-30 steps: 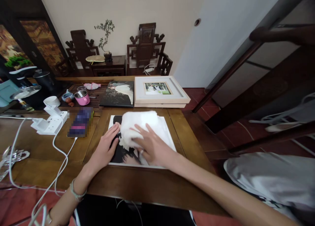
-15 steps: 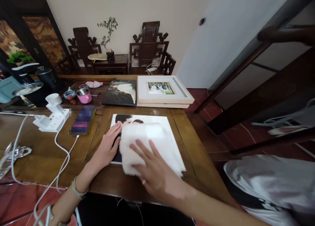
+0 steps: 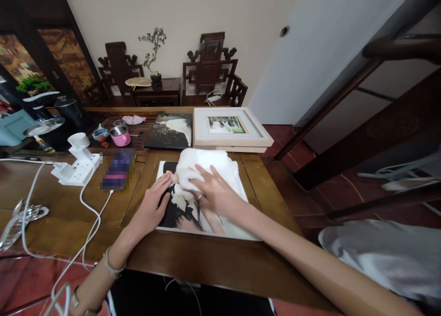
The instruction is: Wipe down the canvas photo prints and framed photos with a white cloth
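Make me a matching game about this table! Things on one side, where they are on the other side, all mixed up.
Things:
1 white cloth
2 pink mug
3 left hand
4 pale framed picture

Places:
A flat on the left edge of the big photo print
B under the right hand
C far right part of the table
D on the dark tray

Pairs: 1-B, 2-D, 3-A, 4-C
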Tool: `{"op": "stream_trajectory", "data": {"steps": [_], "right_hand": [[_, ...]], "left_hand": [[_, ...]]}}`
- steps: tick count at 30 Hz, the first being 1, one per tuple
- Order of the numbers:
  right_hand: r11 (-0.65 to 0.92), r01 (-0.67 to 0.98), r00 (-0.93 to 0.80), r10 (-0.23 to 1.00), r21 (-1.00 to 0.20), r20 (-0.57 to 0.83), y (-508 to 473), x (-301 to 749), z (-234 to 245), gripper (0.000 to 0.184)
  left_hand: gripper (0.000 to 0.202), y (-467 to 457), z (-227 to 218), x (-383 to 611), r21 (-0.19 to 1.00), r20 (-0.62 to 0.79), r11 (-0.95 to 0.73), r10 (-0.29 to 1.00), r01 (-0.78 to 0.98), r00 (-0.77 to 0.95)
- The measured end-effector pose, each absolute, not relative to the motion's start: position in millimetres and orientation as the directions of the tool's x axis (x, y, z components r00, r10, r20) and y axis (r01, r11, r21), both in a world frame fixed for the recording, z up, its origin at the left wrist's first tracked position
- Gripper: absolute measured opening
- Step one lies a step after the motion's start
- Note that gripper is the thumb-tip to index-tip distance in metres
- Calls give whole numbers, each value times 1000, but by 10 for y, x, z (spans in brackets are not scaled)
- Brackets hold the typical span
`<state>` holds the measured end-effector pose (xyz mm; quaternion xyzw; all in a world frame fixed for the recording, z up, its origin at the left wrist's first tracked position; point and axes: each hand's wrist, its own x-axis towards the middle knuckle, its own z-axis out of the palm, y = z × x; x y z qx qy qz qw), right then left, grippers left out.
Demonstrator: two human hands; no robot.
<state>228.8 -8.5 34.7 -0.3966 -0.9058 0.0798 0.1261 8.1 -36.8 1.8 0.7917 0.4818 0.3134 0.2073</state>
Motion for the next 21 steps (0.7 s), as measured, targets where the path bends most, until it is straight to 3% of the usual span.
{"op": "stream_trajectory", "data": {"steps": [3,6,10,14,17,21], "right_hand": [[638,748,-620,770,-185,151,-4,2168,349,39],[687,708,-677,726,-164,119,-190,2049,342,43],[830,483,-847,523,-279,90,-614,2075,324,35],[891,261,-924,342,-372,172,-894,2341,350,31],[873,263,-916,360,-412,178,-926,2581,380,30],[824,419,-827,520,-382,215,-758,2801,328,25]], "left_hand": [[44,-386,35,83,664,293,-424,905,616,307],[46,-418,76,85,744,313,-366,930,560,193],[47,-447,118,90,798,356,-347,931,493,80],[48,-447,119,109,779,353,-365,927,510,125],[46,-435,91,117,736,298,-363,932,572,209],[44,-411,39,106,639,257,-397,917,658,304]]}}
